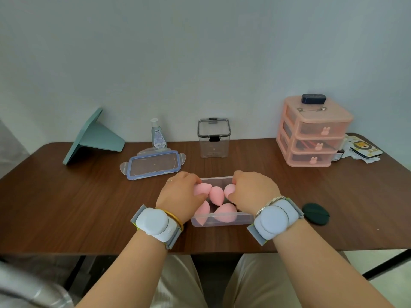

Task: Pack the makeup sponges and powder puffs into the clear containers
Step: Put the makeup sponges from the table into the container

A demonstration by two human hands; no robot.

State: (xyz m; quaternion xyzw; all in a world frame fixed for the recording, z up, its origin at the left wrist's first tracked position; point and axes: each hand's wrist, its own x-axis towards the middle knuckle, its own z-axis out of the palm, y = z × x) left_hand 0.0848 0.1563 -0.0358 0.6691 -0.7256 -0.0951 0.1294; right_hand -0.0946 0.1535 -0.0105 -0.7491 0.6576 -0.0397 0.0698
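A clear rectangular container [222, 220] sits near the table's front edge, with several pink teardrop makeup sponges [216, 194] inside it. My left hand [181, 192] is over its left end, fingers closed on a pink sponge [202, 188]. My right hand [252, 189] is over the right end, fingers closed on another pink sponge [229, 189]. The container's blue-rimmed lid [153, 164] lies flat behind and to the left. A dark green powder puff [315, 214] lies on the table to the right of my right wrist. A tall clear canister [214, 138] with a dark latched lid stands at the back.
The brown table [66, 207] meets a wall at the back. A teal stand [93, 136] is at the back left, and a small sanitizer bottle [158, 135] stands beside the lid. A pink three-drawer organizer [311, 134] and a patterned tin [364, 148] are at the back right.
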